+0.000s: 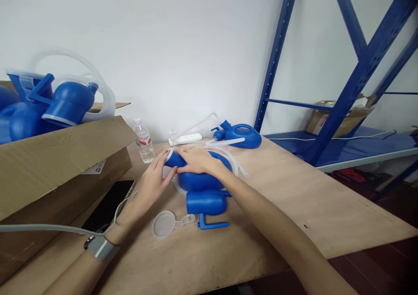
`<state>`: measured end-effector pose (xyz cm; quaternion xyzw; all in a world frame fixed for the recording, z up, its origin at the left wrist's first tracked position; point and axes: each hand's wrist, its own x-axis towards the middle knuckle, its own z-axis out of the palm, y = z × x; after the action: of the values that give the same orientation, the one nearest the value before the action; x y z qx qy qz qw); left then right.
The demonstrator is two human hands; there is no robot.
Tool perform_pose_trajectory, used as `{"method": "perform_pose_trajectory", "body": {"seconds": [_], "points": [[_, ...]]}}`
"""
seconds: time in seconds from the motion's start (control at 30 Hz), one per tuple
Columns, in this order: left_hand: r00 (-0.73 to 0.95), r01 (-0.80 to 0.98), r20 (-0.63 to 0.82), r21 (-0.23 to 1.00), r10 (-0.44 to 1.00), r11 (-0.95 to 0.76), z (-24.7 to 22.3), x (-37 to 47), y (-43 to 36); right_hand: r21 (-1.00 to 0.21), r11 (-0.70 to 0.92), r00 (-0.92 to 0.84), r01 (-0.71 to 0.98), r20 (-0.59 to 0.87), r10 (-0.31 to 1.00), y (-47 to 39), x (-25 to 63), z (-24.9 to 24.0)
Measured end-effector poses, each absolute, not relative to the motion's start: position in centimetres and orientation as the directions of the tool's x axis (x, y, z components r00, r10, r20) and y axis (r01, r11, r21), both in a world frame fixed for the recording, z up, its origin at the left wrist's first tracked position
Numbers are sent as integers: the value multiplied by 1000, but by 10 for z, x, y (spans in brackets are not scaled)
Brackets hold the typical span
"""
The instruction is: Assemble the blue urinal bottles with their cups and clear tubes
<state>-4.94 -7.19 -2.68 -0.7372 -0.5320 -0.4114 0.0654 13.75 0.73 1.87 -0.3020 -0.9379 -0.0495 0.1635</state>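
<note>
A blue plastic urinal bottle (202, 181) lies on its side on the table, its white-rimmed mouth turned to the left. My left hand (154, 175) is closed around the neck near that rim. My right hand (197, 161) grips the neck's base, palm across the bottle's body. Just in front of it lies a separate blue cup-shaped piece (206, 202) with an angled handle. A translucent round lid with a strap (163, 224) rests flat beside this piece. A clear hose (235, 166) curls behind and around the bottle, partly hidden.
At left, an open carton (62, 168) holds several blue bottles and hoses. Near it are a black phone (109, 204), a water bottle (144, 141) and a grey cable (48, 228). Another blue bottle (250, 142) and a power strip (186, 139) sit by the wall. Blue shelving (346, 77) stands right.
</note>
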Motion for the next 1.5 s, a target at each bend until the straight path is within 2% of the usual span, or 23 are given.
{"method": "perform_pose_trajectory", "body": {"seconds": [0.13,0.33,0.6,0.77,0.87,0.97,1.1,1.17,1.3,1.5], "points": [[91,856,666,328,741,-401,-28,-50,-71,-26,813,-756,581,353,551,7,139,18],[78,802,692,384,718,-458,-36,-45,-71,-28,882,-814,470,372,446,3,145,23],[-53,754,717,485,695,-444,-46,-40,-69,-82,873,-794,480,383,472,1,144,25],[-44,723,706,511,707,-465,-41,-40,-73,-81,885,-795,458,408,449,5,142,24],[-100,684,671,583,735,-439,-37,-36,-76,-66,873,-787,483,405,466,4,142,24],[-218,546,583,738,783,-397,-32,-32,-75,-67,859,-776,507,399,489,0,143,25],[-359,144,404,914,841,-378,-21,-34,-60,-88,847,-768,524,382,515,-5,145,29],[-341,-4,267,958,902,-285,-16,-36,-49,-86,844,-769,530,371,520,-6,146,30],[-248,-160,38,984,968,-79,-15,-35,-30,-90,842,-767,532,371,524,-5,146,29],[-199,-261,65,958,978,-117,-22,-34,-26,-109,873,-789,476,386,478,-1,148,25]]}}
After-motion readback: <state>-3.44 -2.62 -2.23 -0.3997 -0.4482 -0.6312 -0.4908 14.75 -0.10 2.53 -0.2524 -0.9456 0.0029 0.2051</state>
